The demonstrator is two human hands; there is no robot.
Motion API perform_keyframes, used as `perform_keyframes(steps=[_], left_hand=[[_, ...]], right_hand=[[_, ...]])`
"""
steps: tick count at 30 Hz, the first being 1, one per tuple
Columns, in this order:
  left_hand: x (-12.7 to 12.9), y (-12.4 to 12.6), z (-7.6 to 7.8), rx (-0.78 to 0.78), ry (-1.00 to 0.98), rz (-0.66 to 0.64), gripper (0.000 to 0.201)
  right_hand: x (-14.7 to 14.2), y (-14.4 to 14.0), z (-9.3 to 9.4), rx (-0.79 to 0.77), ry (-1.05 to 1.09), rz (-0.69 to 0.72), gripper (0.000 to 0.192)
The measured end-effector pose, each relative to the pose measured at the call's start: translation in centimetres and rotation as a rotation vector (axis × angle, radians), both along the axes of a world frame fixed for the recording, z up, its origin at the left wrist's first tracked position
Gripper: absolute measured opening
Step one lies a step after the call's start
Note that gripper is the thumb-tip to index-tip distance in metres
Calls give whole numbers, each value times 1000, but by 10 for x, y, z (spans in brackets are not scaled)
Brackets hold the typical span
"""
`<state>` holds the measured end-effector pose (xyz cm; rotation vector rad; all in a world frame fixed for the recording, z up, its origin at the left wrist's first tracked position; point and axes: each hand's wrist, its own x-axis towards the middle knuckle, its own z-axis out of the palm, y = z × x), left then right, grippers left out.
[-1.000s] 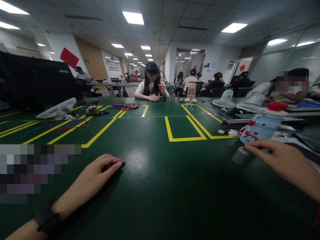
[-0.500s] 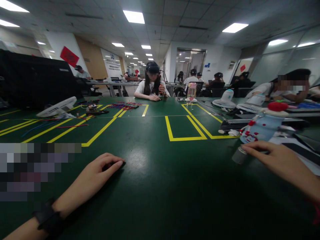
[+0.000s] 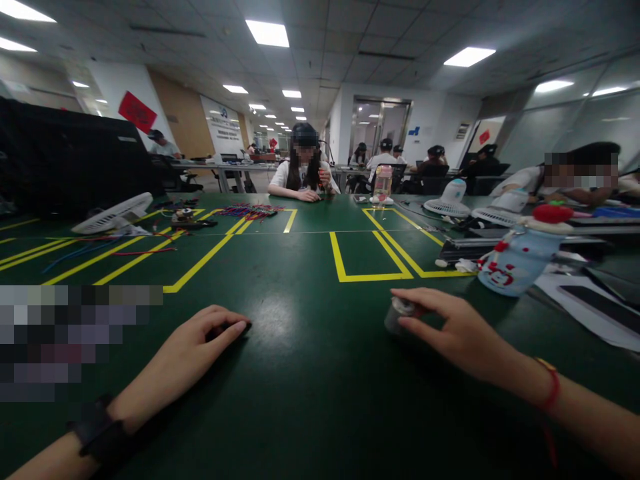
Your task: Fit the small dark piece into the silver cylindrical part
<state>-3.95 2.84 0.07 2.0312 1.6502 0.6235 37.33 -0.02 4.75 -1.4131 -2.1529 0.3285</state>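
Observation:
My right hand (image 3: 460, 327) pinches a small grey metal cylinder (image 3: 395, 317) by its top, between thumb and fingers. The cylinder is upright with a slight tilt, just over or on the green table (image 3: 320, 373); which of these, I cannot tell. On the left, my left hand (image 3: 213, 333) lies on the table with its fingers curled and the thumb close to the index finger. A dark spot shows at those fingertips, too small to name. To the right of the cylinder stands a light blue cartoon-patterned bottle (image 3: 520, 260) with a red top.
Yellow tape lines (image 3: 375, 277) mark the table. A white fan (image 3: 113, 215) and a heap of coloured wires (image 3: 250, 211) lie at the back left. White papers (image 3: 585, 307) with a dark phone-like slab are at the right. A person (image 3: 303, 167) sits opposite, near a clear bottle (image 3: 383, 183).
My right hand has moved left with the grey cylinder, away from the blue bottle toward the middle of the table. My left hand stays where it was.

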Motion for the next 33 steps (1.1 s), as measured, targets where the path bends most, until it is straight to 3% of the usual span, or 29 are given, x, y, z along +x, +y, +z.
perform_keyframes(steps=[3, 6, 11, 14, 17, 22, 33], left_hand=[[-1, -2, 0, 16, 4, -2, 35], [8, -6, 3, 73, 14, -8, 33], [68, -17, 25, 205, -53, -192, 28], [114, -19, 43, 201, -116, -317, 26], [138, -15, 52, 190, -163, -363, 20], [133, -8, 51, 205, -224, -255, 20], [150, -11, 51, 196, -212, -313, 14]], right_hand=[[-53, 1, -1, -41, 73, 220, 42], [-76, 0, -12, -64, 143, 264, 41], [-77, 1, -34, -158, 282, 184, 55], [-76, 3, -38, -209, 320, 198, 42], [-76, 3, -35, -200, 311, 206, 36], [-75, 0, -34, -140, 290, 171, 36], [-74, 2, -35, -174, 305, 170, 35]])
